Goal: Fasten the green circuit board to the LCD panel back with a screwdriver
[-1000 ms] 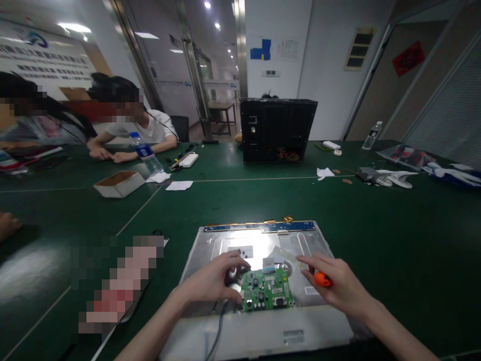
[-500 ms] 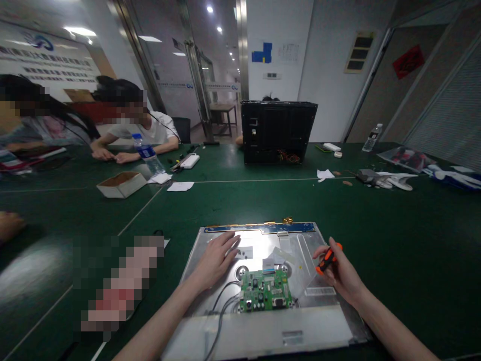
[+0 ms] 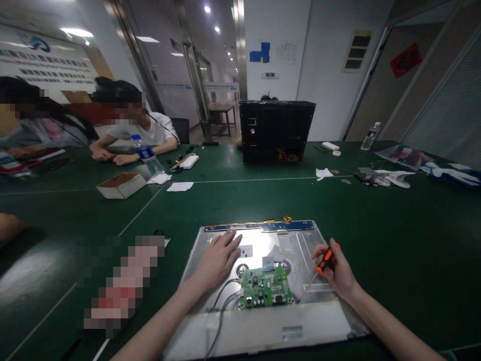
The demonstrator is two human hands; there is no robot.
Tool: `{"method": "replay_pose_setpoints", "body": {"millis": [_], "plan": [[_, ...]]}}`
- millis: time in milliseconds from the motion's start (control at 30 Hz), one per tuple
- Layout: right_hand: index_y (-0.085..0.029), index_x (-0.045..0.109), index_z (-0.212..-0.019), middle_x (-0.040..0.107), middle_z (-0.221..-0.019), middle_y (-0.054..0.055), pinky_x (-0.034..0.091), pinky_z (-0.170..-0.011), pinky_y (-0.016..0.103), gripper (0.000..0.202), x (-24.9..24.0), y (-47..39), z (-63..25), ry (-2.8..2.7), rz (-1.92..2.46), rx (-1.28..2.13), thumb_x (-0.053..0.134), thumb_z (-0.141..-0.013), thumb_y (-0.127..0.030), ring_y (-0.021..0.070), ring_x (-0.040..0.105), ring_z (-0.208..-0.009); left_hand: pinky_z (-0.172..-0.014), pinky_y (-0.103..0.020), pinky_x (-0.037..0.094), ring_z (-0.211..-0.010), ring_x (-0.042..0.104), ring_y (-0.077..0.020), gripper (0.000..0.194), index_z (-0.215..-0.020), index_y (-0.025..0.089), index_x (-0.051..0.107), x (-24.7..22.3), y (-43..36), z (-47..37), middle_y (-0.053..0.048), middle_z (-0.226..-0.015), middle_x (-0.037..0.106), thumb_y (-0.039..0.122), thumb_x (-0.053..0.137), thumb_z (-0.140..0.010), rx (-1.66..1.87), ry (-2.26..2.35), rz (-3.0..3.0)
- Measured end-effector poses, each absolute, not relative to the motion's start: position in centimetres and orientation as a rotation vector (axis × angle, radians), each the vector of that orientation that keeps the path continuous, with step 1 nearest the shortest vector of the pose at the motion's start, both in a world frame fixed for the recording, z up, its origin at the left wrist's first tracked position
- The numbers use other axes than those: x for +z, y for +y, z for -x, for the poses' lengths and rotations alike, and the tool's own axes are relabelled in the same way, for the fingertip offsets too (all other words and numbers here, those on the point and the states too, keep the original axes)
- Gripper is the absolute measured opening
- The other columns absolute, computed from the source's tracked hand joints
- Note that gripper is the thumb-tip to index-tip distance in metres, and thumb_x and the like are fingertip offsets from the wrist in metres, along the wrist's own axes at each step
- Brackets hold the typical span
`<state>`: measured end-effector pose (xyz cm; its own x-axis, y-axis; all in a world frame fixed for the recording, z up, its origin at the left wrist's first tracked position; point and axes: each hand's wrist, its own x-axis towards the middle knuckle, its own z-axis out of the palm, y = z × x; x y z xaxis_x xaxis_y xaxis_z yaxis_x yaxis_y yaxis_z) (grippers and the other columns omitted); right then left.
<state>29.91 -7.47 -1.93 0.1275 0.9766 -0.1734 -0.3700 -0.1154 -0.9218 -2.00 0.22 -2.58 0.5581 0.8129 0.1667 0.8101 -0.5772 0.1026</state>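
A flat metal display panel (image 3: 308, 321) lies in front of me, with a green circuit board (image 3: 265, 287) on its middle and a blue board strip (image 3: 293, 227) along its far edge. Dark cables run from the green board's left side. My left hand (image 3: 220, 255) rests flat on the panel's left part, fingers spread, holding nothing. My right hand (image 3: 338, 273) grips an orange and black screwdriver (image 3: 327, 258) above the panel's right side. Its thin shaft slants down-left, the tip near the green board's lower right corner.
A black box-shaped device (image 3: 277, 131) stands across the green table. At left are an open carton (image 3: 122, 186), a water bottle (image 3: 145, 153) and two seated people. Gloves (image 3: 387, 178) and another bottle (image 3: 371, 136) lie or stand at right. A pixelated item (image 3: 124, 286) is near left.
The view has shifted slightly. My right hand and the screwdriver have barely moved, a little to the left. My left hand stays on the panel.
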Motion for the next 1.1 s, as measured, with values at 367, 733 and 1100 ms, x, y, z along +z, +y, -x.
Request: {"method": "replay_pose_setpoints", "body": {"millis": [367, 733, 1100], "plan": [[-0.014, 0.064, -0.056, 0.033, -0.04, -0.006, 0.009, -0.035, 0.018, 0.063, -1.6, -7.0, -29.9, -0.731, 1.106, 1.325, 0.062, -0.063, -0.077, 0.0017, 0.018, -0.034, -0.101, -0.048, 0.039, -0.123, 0.048, -0.0311, 0.04, -0.134, 0.019, 0.052, -2.9, 0.6, 1.7, -0.015, -0.136, 0.051, 0.033, 0.039, -0.099, 0.416, 1.403, -2.763], [-0.016, 0.063, -0.056, 0.032, -0.039, -0.006, 0.008, -0.034, 0.019, 0.063, -1.8, -6.0, -30.7, -0.762, 1.103, 1.299, 0.06, -0.063, -0.078, 0.002, 0.015, -0.033, -0.1, -0.048, 0.041, -0.121, 0.049, -0.0313, 0.039, -0.133, 0.018, 0.053, -2.6, 1.0, 0.5, -0.016, -0.136, 0.049, 0.032, 0.042, -0.098, 0.381, 1.456, -2.767], [-0.014, 0.063, -0.055, 0.032, -0.038, -0.006, 0.008, -0.034, 0.019, 0.063, -1.9, -6.4, -30.4, -0.794, 1.107, 1.309, 0.061, -0.064, -0.077, 0.0024, 0.017, -0.033, -0.1, -0.048, 0.04, -0.121, 0.049, -0.0311, 0.036, -0.13, 0.019, 0.055, -2.7, 0.9, 0.7, -0.014, -0.134, 0.051, 0.031, 0.045, -0.097, 0.493, 1.417, -2.701]]}}
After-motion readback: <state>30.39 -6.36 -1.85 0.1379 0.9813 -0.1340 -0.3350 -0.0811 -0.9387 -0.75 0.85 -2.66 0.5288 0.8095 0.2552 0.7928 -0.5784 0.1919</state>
